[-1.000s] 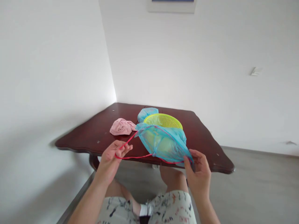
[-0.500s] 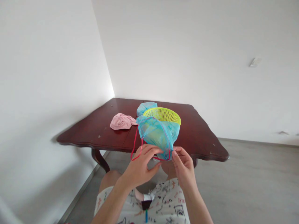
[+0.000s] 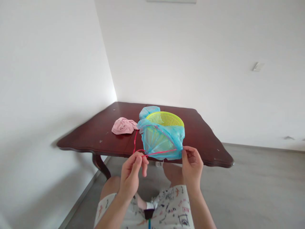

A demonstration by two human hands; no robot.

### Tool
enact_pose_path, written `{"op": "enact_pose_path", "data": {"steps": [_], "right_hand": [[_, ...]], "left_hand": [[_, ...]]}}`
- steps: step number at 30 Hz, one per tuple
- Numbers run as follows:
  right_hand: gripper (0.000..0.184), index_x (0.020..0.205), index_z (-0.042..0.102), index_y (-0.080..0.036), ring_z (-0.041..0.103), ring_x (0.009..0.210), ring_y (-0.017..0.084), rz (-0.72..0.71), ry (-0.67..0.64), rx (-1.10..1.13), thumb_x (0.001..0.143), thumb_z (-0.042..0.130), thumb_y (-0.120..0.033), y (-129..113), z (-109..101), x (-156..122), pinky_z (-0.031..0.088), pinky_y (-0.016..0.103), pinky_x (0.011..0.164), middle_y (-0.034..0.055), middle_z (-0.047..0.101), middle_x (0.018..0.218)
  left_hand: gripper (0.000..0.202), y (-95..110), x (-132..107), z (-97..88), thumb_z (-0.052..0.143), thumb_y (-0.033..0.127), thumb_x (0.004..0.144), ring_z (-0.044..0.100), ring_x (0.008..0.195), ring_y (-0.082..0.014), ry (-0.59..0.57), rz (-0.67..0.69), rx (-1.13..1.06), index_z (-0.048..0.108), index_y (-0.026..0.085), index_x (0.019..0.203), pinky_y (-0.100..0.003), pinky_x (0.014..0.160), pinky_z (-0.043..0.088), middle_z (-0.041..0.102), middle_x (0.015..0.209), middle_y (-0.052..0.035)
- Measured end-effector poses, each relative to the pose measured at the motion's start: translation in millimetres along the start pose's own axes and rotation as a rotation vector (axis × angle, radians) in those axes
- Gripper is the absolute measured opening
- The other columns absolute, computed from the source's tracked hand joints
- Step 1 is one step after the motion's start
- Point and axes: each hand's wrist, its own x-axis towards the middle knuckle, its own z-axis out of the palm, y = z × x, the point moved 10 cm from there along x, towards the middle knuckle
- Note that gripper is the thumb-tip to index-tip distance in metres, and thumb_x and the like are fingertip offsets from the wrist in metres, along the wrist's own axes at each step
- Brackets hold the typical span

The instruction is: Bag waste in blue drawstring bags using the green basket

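Closest in, the person's lap shows white shorts [image 3: 166, 210] printed with dark doodles, both knees bent under the edge of the bench [image 3: 71, 143]. Above the lap, the left grip [image 3: 130, 178] is closed in a pinch, its fingertips gathered on a red drawstring [image 3: 158, 153], with one finger standing a little apart below the others. The right grip [image 3: 192, 167] is also nearly closed, its thumb and fingertips pinching the lower right edge of a blue mesh bag [image 3: 162, 141] where the cord emerges.

The bag hangs between the two grips, at about 2 o'clock from the left and 10 o'clock from the right, touching the right and linked to the left by the cord. A second strand of cord rises from the left grip along the bag's left side.

Just beyond, at 12 o'clock from the bag, a lime-green perforated plastic basket [image 3: 165, 119] sits on the bench, with the bag overlapping its front; whether they touch cannot be told. Behind the basket at 11 o'clock lies a bunched blue fabric [image 3: 149, 112]. A crumpled pink cloth [image 3: 123, 125] rests further left at 9 o'clock. White walls [image 3: 214, 57] meet behind the bench.
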Motion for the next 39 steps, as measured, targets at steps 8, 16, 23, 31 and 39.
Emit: {"op": "enact_pose_path", "data": {"steps": [8, 16, 23, 31, 39], "right_hand": [[0.015, 0.110, 0.077, -0.025, 0.073, 0.101, 0.027, -0.319, -0.016, -0.253, 0.113, 0.069, -0.037, -5, 7, 22, 0.060, 0.044, 0.094, 0.0075, 0.076, 0.108], [0.011, 0.116, 0.081, -0.029, 0.070, 0.112, 0.035, -0.459, 0.080, -0.347, 0.109, 0.072, -0.031, -56, 2, -17, 0.058, 0.057, 0.104, 0.0129, 0.072, 0.117], [0.051, 0.143, 0.082, -0.039, 0.072, 0.137, 0.041, -0.063, -0.551, 0.032, 0.123, 0.042, -0.064, -68, 51, -86, 0.058, 0.061, 0.119, 0.0109, 0.079, 0.142], [0.047, 0.137, 0.080, -0.033, 0.075, 0.125, 0.038, -0.168, -0.313, -0.270, 0.097, 0.094, -0.052, -31, 20, -51, 0.065, 0.056, 0.109, 0.0142, 0.079, 0.135], [0.050, 0.102, 0.078, -0.023, 0.073, 0.075, 0.022, 0.339, -0.391, 0.147, 0.093, 0.095, -0.069, 69, 41, -58, 0.059, 0.033, 0.069, 0.0049, 0.078, 0.086]], "left_hand": [[0.029, 4, 20, -26.5, 0.090, 0.054, 0.104, 0.067, 0.092, -0.0191, 0.252, -0.059, -0.463, 0.079, 0.028, 0.104, -0.032, 0.094, 0.062, 0.063, 0.085, 0.0000], [0.025, 29, -7, 0.5, 0.065, 0.050, 0.119, 0.073, 0.124, -0.0345, 0.025, 0.260, 0.003, 0.085, 0.035, 0.117, -0.054, 0.110, 0.062, 0.079, 0.127, -0.0122], [0.034, 54, -34, 64.8, 0.072, 0.014, 0.108, 0.076, 0.120, -0.0317, -0.361, 0.497, 0.420, 0.077, 0.039, 0.131, -0.052, 0.112, 0.060, 0.083, 0.129, -0.0085], [0.039, -12, 19, -57.4, 0.086, 0.038, 0.104, 0.058, 0.160, -0.0376, 0.237, 0.199, 0.431, 0.076, 0.033, 0.142, -0.059, 0.138, 0.041, 0.066, 0.166, -0.0141], [0.076, -133, 74, -86.6, 0.099, 0.079, 0.083, 0.076, 0.089, -0.0218, 0.040, -0.463, -0.016, 0.079, 0.017, 0.123, -0.038, 0.098, 0.062, 0.079, 0.094, -0.0057]]}}
